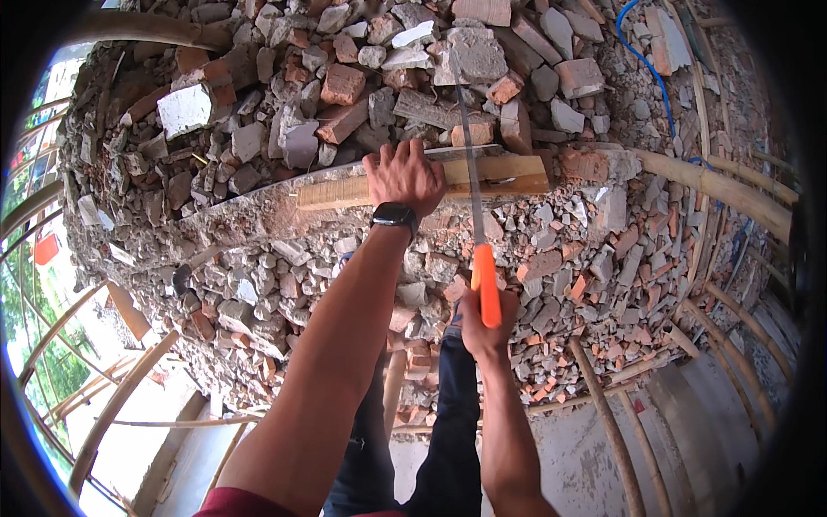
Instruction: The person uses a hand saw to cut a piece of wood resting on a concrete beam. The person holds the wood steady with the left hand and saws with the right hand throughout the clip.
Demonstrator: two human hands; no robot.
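A short wooden plank [512, 172] lies across a ledge of broken masonry in front of me. My left hand [405, 177], with a dark watch on its wrist, presses down on the plank with its fingers over the far edge. In my right hand [489, 323] is a hand saw [474, 185], my fingers wrapped round its orange handle. The thin blade points away from me and crosses the plank to the right of my left hand. Whether the teeth have cut into the wood, I cannot tell.
Loose brick and concrete rubble [345, 86] is heaped beyond the plank and around my feet. A thick bamboo pole [715, 185] reaches in from the right, near a blue hose [648, 65]. Several more poles stand along the left side, with greenery behind.
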